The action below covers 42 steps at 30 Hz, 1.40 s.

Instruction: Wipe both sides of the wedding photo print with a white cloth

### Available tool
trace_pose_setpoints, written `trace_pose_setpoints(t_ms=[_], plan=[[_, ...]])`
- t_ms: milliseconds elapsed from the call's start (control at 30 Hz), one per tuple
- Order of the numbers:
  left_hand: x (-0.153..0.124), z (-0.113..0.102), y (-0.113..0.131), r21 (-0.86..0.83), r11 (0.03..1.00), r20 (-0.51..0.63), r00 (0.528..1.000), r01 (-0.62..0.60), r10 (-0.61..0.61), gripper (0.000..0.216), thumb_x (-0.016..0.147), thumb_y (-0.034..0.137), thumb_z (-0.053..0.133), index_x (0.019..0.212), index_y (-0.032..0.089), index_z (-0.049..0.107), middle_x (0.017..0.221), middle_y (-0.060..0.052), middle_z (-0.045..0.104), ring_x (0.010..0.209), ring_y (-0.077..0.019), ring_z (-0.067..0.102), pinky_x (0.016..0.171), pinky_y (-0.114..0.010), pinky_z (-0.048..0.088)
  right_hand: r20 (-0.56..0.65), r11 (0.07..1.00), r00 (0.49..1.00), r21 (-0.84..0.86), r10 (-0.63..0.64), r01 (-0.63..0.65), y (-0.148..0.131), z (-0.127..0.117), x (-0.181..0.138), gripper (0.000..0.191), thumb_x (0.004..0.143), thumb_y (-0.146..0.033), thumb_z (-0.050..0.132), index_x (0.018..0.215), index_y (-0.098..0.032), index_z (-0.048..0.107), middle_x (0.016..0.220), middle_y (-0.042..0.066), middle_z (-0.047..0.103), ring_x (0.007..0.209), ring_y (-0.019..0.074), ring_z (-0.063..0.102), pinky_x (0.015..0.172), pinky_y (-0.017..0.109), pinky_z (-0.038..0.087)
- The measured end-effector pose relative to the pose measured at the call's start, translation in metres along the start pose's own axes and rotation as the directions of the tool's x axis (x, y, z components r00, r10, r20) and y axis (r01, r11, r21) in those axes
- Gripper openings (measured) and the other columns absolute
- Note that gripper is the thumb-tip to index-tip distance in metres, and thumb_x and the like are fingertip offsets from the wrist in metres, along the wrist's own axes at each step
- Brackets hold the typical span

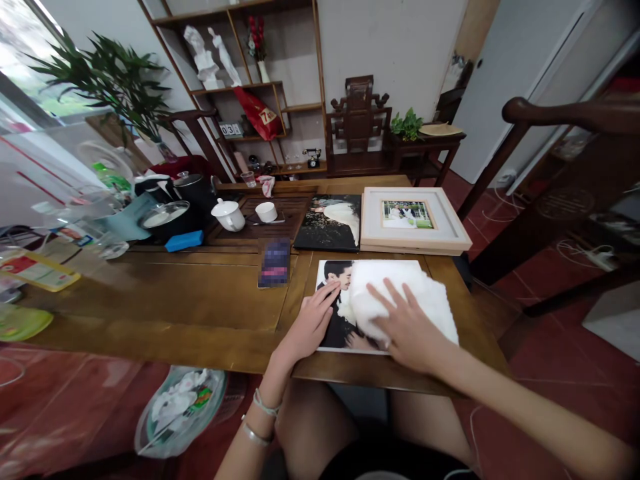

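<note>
A wedding photo panel (331, 333) lies on the wooden table right in front of me, showing a person in a dark suit on its left part. My left hand (315, 319) rests on the panel's left side, fingers stretched out and flat, holding nothing. On the panel's right side is a folded white cloth (430, 300), which hides much of the picture and hangs past its right edge. My right hand (410, 330) presses down on this cloth with fingers spread; the underside of the palm is hidden.
Behind the panel lie a dark photo panel (330, 230) and a light wooden picture frame (450, 217). Left of them are a blurred-out small item (274, 263), a white lidded cup (229, 215), a blue block (184, 241) and a pot. A wastebasket (220, 387) stands below the table edge.
</note>
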<state>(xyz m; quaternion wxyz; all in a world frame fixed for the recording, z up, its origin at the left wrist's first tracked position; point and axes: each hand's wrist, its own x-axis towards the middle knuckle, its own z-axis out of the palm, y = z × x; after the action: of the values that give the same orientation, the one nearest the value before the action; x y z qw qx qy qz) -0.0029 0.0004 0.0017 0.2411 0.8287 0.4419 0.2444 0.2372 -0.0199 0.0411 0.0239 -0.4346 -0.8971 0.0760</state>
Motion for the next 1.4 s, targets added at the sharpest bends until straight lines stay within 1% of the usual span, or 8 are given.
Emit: trace_pose_setpoints(t_ms=[200,367,467,700,933,1033,1233,1400], plan=[[0.000,-0.001,0.001,0.012,1.000,0.014,1.000,0.000,-0.001,0.046,0.100,0.028,0.025,0.146,0.027,0.028,0.153,-0.006,0.031,0.142,-0.0214,0.026,0.112,-0.044,0.026,0.070,0.974,0.976,0.117,-0.205,0.196,-0.044,0.005,-0.027,0.032,0.070,-0.032,0.069,0.101,-0.023,0.071,0.157,0.010,0.012,0.140,0.0434,-0.001,0.109,0.065,-0.001],[0.000,0.000,0.000,0.016,1.000,-0.002,1.000,-0.010,0.010,0.047,0.099,0.028,0.024,0.146,0.026,0.028,0.153,-0.007,0.031,0.142,-0.0208,0.025,0.113,-0.044,0.024,-0.029,1.000,0.999,-0.014,0.025,-0.025,-0.006,-0.003,0.015,0.041,0.073,-0.024,0.064,0.113,-0.019,0.067,0.151,0.015,0.029,0.140,0.0422,0.011,0.109,0.063,0.008],[0.000,-0.001,0.001,0.013,1.000,0.007,1.000,-0.001,0.001,0.047,0.099,0.028,0.025,0.146,0.026,0.027,0.153,-0.007,0.030,0.142,-0.0204,0.024,0.114,-0.044,0.022,-0.096,0.988,0.987,-0.075,0.127,-0.134,-0.009,0.000,0.028,0.039,0.074,-0.023,0.062,0.112,-0.015,0.067,0.150,0.019,0.031,0.138,0.0462,0.013,0.108,0.065,0.010],[0.000,-0.004,0.004,0.014,1.000,0.034,0.999,0.009,-0.009,0.046,0.098,0.029,0.030,0.144,0.029,0.032,0.153,-0.007,0.030,0.140,-0.0240,0.028,0.109,-0.044,0.030,0.035,0.989,0.990,0.054,-0.138,0.136,-0.078,0.013,-0.007,0.030,0.077,-0.035,0.063,0.100,-0.017,0.072,0.151,0.019,0.028,0.135,0.0510,0.014,0.106,0.069,0.010],[0.000,-0.002,0.002,0.003,1.000,0.011,1.000,-0.001,0.001,0.047,0.099,0.026,0.025,0.146,0.027,0.028,0.153,-0.006,0.030,0.142,-0.0202,0.023,0.113,-0.044,0.024,-0.041,0.997,0.999,0.074,-0.001,0.004,-0.006,-0.014,0.025,0.043,0.073,-0.020,0.057,0.116,-0.018,0.064,0.141,0.014,0.045,0.135,0.0369,0.027,0.111,0.053,0.016],[-0.001,0.000,-0.001,0.017,1.000,-0.004,1.000,-0.003,0.003,0.046,0.099,0.026,0.025,0.145,0.025,0.030,0.153,-0.007,0.031,0.142,-0.0202,0.024,0.113,-0.044,0.024,-0.096,0.993,0.992,0.078,-0.077,0.085,0.017,-0.025,0.053,0.038,0.076,-0.015,0.050,0.111,-0.015,0.063,0.127,0.014,0.055,0.126,0.0322,0.037,0.106,0.046,0.028],[-0.002,0.004,-0.005,0.050,0.999,-0.030,0.999,0.021,-0.019,0.044,0.099,0.028,0.027,0.141,0.022,0.038,0.146,-0.011,0.041,0.138,-0.0223,0.032,0.111,-0.044,0.029,-0.071,0.977,0.980,0.092,-0.184,0.190,0.001,-0.035,0.106,0.028,0.082,-0.012,0.042,0.099,-0.017,0.063,0.100,0.011,0.062,0.106,0.0275,0.045,0.089,0.039,0.038],[-0.002,0.003,-0.004,0.039,0.999,-0.023,1.000,0.021,-0.020,0.045,0.099,0.028,0.028,0.143,0.023,0.036,0.148,-0.010,0.039,0.139,-0.0225,0.031,0.112,-0.044,0.028,-0.087,0.984,0.985,0.090,-0.149,0.156,0.007,-0.031,0.095,0.028,0.081,-0.014,0.044,0.102,-0.016,0.064,0.105,0.012,0.063,0.111,0.0284,0.044,0.094,0.042,0.036]])
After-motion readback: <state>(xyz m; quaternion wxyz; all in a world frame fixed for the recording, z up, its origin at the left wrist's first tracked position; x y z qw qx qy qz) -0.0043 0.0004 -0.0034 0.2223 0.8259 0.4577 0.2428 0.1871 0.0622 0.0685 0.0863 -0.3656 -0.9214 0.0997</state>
